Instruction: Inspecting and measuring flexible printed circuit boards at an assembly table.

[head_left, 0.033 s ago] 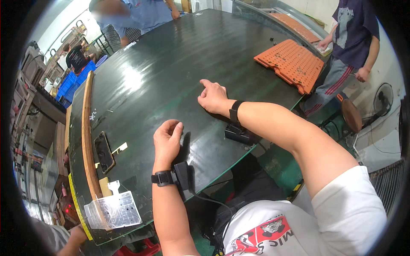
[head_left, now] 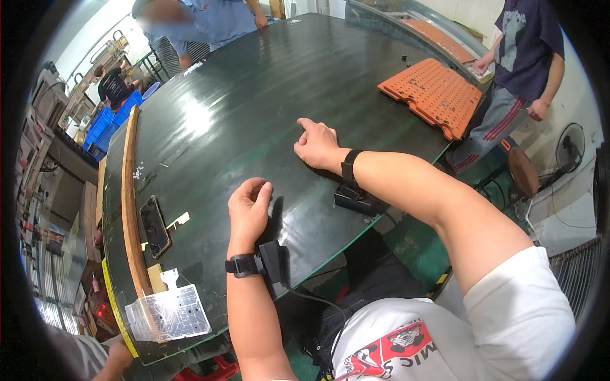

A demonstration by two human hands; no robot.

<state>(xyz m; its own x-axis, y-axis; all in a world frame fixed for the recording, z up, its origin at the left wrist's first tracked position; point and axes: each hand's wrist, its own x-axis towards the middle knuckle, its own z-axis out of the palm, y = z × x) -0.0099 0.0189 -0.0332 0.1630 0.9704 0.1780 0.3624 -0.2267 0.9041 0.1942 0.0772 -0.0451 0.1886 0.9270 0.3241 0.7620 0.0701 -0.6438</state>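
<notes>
My left hand point(head_left: 249, 206) is held over the near part of the dark green table point(head_left: 254, 89), its fingers curled in loosely toward the thumb. Nothing shows in its grasp. Farther off and to the right, my right hand point(head_left: 318, 145) is low over the tabletop. Its index finger and thumb are apart with nothing between them, while the other fingers bend under. Each wrist wears a black strap with a small black box. Left of my left hand lie a phone point(head_left: 154, 227) and a small pale flat piece point(head_left: 178, 220).
A long wooden strip point(head_left: 130, 190) runs along the left edge. Clear printed plastic sheets point(head_left: 181, 314) lie at the near left corner. Orange perforated panels point(head_left: 435, 95) sit at the right, where a person stands. Others are at the far side and lower left. A fan point(head_left: 569, 147) stands at right.
At the lower left, another person's hand has shifted slightly. My own hands have not moved.
</notes>
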